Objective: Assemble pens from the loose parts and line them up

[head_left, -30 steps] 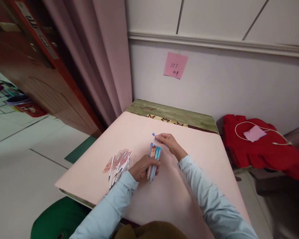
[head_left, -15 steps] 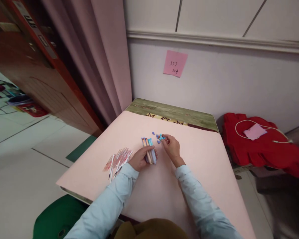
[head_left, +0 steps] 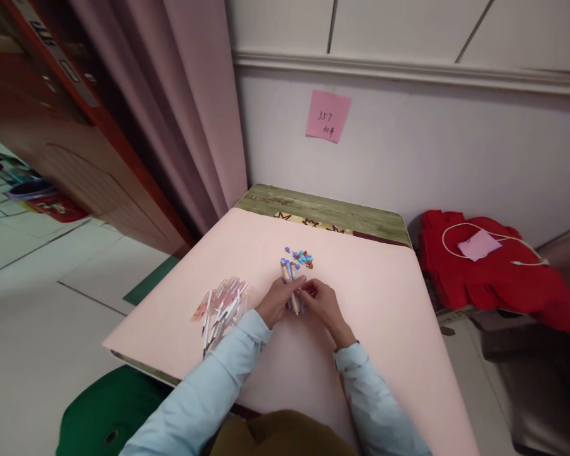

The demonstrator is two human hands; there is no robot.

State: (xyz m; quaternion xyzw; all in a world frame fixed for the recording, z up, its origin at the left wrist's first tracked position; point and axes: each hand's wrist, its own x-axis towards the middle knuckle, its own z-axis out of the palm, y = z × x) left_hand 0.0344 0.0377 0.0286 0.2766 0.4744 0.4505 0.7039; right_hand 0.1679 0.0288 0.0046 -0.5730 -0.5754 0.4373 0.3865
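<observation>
My left hand (head_left: 276,300) is wrapped round a small bundle of pen barrels (head_left: 292,300), pale-bodied with blue and brown ends pointing away from me. Pinched fingers of my right hand (head_left: 323,305) meet the bundle on its right side; what lies between them is hidden. Just beyond the bundle is a loose pile of tiny blue and brown caps or plugs (head_left: 304,257). To the left of my left hand lies a heap of thin white sticks with dark tips (head_left: 217,320), like pen refills, beside clear and reddish pieces (head_left: 228,291).
All this lies on a pink-covered table (head_left: 389,304) with a green wood-look strip at its back edge. A green stool (head_left: 95,411) is at the near left. Red cloth (head_left: 484,278) bearing a white cord lies to the right. A pink note (head_left: 328,116) sticks to the wall.
My right hand has drawn back from the pile of small caps to the bundle in my left hand. More brown and light-blue pieces now show in the pile. The view has shifted slightly.
</observation>
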